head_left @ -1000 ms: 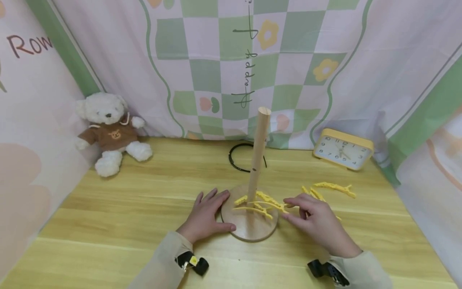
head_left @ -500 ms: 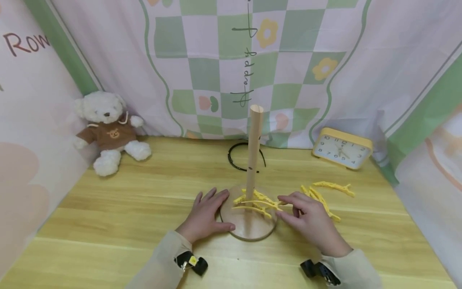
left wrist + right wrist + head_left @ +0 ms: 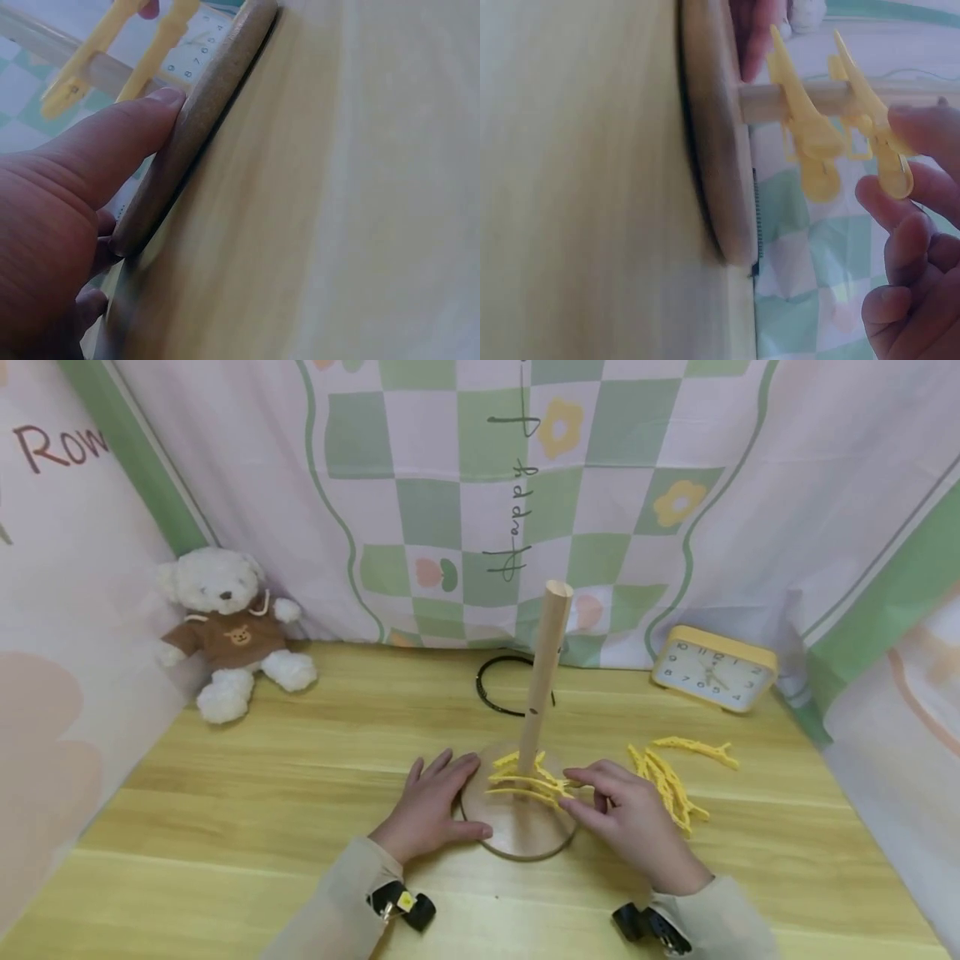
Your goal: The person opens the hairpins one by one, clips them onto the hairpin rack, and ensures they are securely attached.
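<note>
In the head view a wooden post (image 3: 544, 668) rises from a round wooden base (image 3: 521, 839), leaning slightly right. Several yellow hair clips (image 3: 510, 792) sit low on the post. My right hand (image 3: 628, 814) pinches the end of one yellow hair clip (image 3: 881, 139) between thumb and index finger; its prongs lie at the post. Just below it, another clip (image 3: 808, 142) is on the post in the right wrist view. My left hand (image 3: 431, 806) rests at the base's left side with fingers spread, its thumb (image 3: 142, 116) touching the rim in the left wrist view.
Loose yellow hair clips (image 3: 667, 785) lie on the wooden table (image 3: 247, 827) beyond my right hand. A black headband (image 3: 483, 689) lies behind the post. A yellow clock (image 3: 714, 672) stands back right, and a white teddy bear (image 3: 232, 631) sits back left.
My right hand has moved left with its clip, closer to the post. The post swayed left, then back right. My left hand has stayed at the base.
</note>
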### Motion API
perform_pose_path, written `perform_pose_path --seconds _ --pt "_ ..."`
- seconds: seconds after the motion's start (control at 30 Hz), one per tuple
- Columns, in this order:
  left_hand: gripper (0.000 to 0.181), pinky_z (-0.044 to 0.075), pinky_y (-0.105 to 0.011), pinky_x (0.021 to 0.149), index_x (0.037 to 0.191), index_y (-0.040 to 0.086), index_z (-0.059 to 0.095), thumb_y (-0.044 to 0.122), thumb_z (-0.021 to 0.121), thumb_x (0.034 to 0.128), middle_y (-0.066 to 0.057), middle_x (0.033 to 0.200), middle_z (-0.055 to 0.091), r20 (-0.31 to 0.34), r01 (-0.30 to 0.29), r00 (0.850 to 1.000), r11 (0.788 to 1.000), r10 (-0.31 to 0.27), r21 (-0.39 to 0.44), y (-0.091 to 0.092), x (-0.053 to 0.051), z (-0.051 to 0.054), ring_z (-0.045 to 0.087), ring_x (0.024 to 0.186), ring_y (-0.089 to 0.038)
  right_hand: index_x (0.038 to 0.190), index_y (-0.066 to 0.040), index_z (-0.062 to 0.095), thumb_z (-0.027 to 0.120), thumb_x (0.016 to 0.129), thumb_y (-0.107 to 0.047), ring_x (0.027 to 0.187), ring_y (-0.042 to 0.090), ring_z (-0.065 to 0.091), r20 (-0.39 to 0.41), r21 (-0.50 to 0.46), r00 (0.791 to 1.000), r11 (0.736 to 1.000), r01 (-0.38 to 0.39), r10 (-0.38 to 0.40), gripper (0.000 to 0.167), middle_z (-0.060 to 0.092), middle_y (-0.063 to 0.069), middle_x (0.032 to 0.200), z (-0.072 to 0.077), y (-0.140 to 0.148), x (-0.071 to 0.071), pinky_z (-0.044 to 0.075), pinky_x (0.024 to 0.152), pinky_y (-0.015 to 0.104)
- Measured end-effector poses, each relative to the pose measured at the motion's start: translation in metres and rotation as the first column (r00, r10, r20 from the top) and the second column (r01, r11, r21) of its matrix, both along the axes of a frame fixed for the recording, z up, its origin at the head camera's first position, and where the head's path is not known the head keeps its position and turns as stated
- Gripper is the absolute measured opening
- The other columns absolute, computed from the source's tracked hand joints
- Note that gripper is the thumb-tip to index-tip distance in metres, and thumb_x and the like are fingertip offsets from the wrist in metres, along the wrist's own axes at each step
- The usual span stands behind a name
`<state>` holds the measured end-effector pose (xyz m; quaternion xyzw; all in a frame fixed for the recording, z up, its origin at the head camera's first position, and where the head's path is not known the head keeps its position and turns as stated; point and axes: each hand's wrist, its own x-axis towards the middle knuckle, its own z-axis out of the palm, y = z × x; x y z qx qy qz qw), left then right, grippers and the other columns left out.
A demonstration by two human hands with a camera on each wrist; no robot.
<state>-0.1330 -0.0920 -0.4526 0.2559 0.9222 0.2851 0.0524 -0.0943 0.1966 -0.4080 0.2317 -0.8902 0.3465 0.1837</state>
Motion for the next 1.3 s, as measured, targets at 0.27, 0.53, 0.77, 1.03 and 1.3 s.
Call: perform_pose_path --seconds 0.27,0.53,0.77,1.03,1.3 --pt "0.100 0.000 -0.061 0.120 0.155 0.010 0.038 0.059 0.078 0.0775 -0.004 0.160 0.037 -0.013 0.009 1.000 1.000 -0.009 0.009 0.002 0.001 0.002 0.020 0.151 -0.036 0.110 -0.006 0.076 0.084 0.081 -0.013 0.061 -0.002 0.045 -0.020 -0.016 1.000 1.000 0.022 -0.023 0.030 0.068 -0.006 0.090 -0.004 -0.004 0.000 0.040 0.048 0.017" --pt "0.100 -0.001 -0.061 0.120 0.155 0.011 0.038 0.059 0.078 0.0776 -0.003 0.160 0.037 -0.008 0.011 1.000 1.000 -0.011 0.015 0.002 0.001 0.002 0.020 0.151 -0.036 0.113 -0.009 0.075 0.084 0.082 -0.014 0.064 -0.002 0.048 -0.018 -0.020 0.999 0.999 0.031 -0.031 0.033 0.071 -0.003 0.095 -0.006 -0.001 -0.001 0.040 0.047 0.017" --pt "0.098 -0.001 -0.060 0.120 0.155 0.012 0.039 0.058 0.078 0.0778 -0.003 0.160 0.038 -0.001 0.005 1.000 1.000 -0.005 0.031 0.001 0.001 0.002 0.021 0.151 -0.036 0.113 -0.011 0.075 0.085 0.082 -0.018 0.065 -0.001 0.052 0.022 -0.012 0.999 1.000 0.027 -0.027 0.034 0.071 -0.006 0.097 -0.006 0.003 -0.001 0.043 0.049 0.019" --pt "0.098 -0.002 -0.059 0.121 0.155 0.012 0.038 0.058 0.078 0.0786 -0.003 0.160 0.037 0.013 0.006 1.000 0.999 -0.007 0.040 0.000 0.001 0.002 0.019 0.151 -0.035 0.107 -0.015 0.076 0.083 0.083 -0.018 0.069 0.003 0.054 0.046 -0.031 0.997 0.998 0.060 -0.058 0.025 0.071 -0.006 0.094 -0.001 0.021 -0.005 0.045 0.056 0.020" --pt "0.098 -0.002 -0.059 0.121 0.155 0.011 0.038 0.058 0.078 0.0788 -0.004 0.160 0.037 0.018 0.004 1.000 0.999 -0.004 0.038 -0.001 0.002 0.004 0.019 0.151 -0.035 0.104 -0.012 0.075 0.081 0.086 -0.017 0.069 0.004 0.054 0.054 0.019 0.989 0.990 0.138 -0.139 0.019 0.067 -0.010 0.087 0.000 0.046 -0.008 0.047 0.060 0.021"
